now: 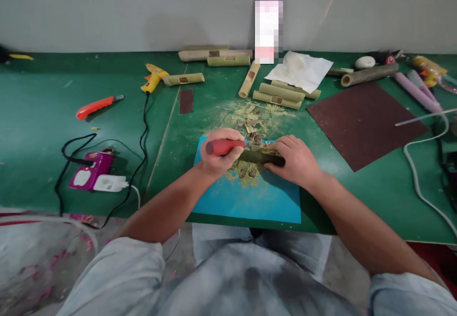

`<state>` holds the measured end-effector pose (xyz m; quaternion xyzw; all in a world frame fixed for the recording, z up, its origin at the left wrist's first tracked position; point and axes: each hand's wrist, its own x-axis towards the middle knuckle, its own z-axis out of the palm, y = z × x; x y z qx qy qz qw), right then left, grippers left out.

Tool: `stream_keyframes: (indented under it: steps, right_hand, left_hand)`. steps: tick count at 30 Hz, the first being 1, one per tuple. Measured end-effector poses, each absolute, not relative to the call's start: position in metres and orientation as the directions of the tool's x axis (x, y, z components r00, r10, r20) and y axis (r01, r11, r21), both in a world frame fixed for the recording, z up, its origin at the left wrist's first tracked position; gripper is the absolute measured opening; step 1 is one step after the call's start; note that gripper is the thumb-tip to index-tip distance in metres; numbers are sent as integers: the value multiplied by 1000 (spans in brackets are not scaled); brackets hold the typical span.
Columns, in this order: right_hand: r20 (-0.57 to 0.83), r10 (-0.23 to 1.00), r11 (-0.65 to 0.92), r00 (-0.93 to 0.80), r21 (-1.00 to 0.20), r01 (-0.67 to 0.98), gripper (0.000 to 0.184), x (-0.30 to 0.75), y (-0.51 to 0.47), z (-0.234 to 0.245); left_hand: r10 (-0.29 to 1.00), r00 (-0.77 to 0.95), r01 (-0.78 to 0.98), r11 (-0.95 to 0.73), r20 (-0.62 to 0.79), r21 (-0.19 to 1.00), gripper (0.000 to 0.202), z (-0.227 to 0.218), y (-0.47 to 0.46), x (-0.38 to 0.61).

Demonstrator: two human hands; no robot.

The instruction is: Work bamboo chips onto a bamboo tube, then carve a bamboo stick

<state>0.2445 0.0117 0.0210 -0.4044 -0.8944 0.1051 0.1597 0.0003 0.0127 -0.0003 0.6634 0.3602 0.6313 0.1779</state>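
My left hand (218, 160) is closed around the thick red handle of a tool (225, 146); its working end is hidden, so its kind does not show. The tool lies against a dark green bamboo tube (257, 157) held sideways above a blue sheet (246, 202). At the tube's right end, my right hand (299, 160) grips it with thumb in front and fingers behind. Bamboo chips and shavings (252, 124) are scattered behind the tube and over the sheet around it.
Cut bamboo tubes (280, 99) lie farther back, some beneath white paper (300, 71). A brown sheet (364, 123) is at right. Leftward are an orange utility knife (98, 106), yellow glue gun (154, 78) and purple power adapter (91, 171) with cables. A blurred-out upright rectangle (268, 28) leans on the wall.
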Motion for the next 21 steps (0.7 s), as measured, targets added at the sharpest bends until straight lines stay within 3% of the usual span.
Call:
stream_keyframes:
  steps: [3, 7, 11, 16, 21]
  right_hand:
    - [231, 742, 667, -629, -348, 659, 32, 244, 9, 21]
    - [291, 731, 681, -618, -379, 627, 27, 244, 8, 21]
    - [352, 754, 656, -554, -447, 609, 23, 247, 10, 16]
    - [416, 808, 584, -417, -473, 660, 30, 250, 15, 12]
    - [412, 792, 607, -451, -449, 656, 26, 251, 20, 11]
  left_hand:
    - [627, 79, 193, -772, 775, 605, 24, 2, 9, 2]
    - [610, 161, 159, -792, 776, 589, 26, 5, 6, 3]
    - [602, 149, 210, -794, 784, 570, 26, 4, 7, 1]
    - [614, 124, 257, -779, 780, 572, 27, 3, 8, 1]
    - [642, 126, 331, -746, 756, 578, 33, 8, 4, 2]
